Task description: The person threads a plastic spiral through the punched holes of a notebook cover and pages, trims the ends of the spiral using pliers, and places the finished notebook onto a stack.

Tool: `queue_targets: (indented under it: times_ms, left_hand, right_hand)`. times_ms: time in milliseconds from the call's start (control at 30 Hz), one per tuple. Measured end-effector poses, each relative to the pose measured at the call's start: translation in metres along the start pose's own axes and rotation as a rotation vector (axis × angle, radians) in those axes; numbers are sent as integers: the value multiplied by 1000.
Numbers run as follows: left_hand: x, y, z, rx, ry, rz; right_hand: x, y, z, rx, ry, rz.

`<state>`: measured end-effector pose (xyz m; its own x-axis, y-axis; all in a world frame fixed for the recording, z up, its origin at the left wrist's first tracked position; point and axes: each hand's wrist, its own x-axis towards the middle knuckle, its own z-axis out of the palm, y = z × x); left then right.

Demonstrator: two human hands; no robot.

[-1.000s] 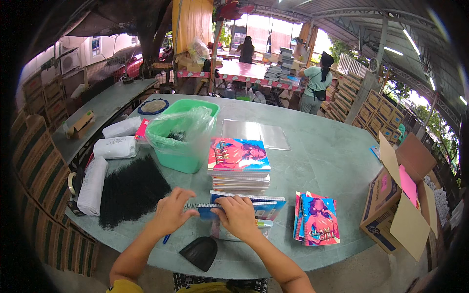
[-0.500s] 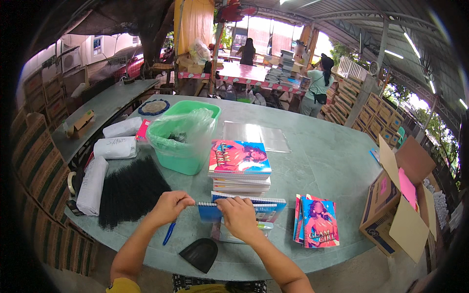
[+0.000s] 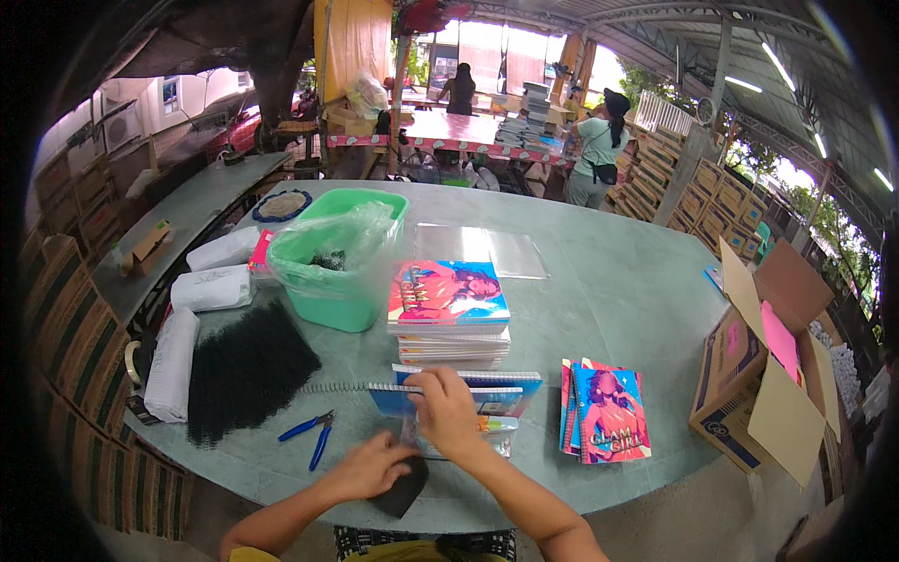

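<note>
A blue notebook (image 3: 393, 403) stands on edge in front of a stack of notebooks, and my right hand (image 3: 444, 409) grips its top edge. From the notebook's left end a thin black spiral coil (image 3: 337, 387) sticks out toward the left. Lower down, my left hand (image 3: 376, 465) has its fingers apart over a black, round-ended flat piece (image 3: 405, 489), and no coil is in it. Blue-handled pliers (image 3: 320, 440) lie spread beside that hand. More coils (image 3: 242, 375) form a dark heap at the left.
Behind are a stack of colourful notebooks (image 3: 448, 295), a green bin (image 3: 342, 304) with a plastic bag, and clear sheets (image 3: 482, 250). A smaller notebook pile (image 3: 609, 412) lies right, near an open carton (image 3: 740, 384). White rolls (image 3: 211, 288) line the left. Two people stand farther back.
My left hand has let go of the coil and moved down and right to the black piece. The coil now extends farther left of the notebook. My right hand keeps its grip.
</note>
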<state>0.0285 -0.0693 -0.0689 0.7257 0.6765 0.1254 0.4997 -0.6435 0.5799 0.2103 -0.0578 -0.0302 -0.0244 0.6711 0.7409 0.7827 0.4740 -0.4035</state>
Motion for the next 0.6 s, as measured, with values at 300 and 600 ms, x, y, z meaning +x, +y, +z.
queue_targets:
  times_ms: [300,600]
  left_hand:
    - [41,16,-37,-12,605,76]
    - [48,26,-54,23,796,152]
  right_hand:
    - [-20,38,-72,-132,-170,156]
    - [-23,43,-69,60,-140,223]
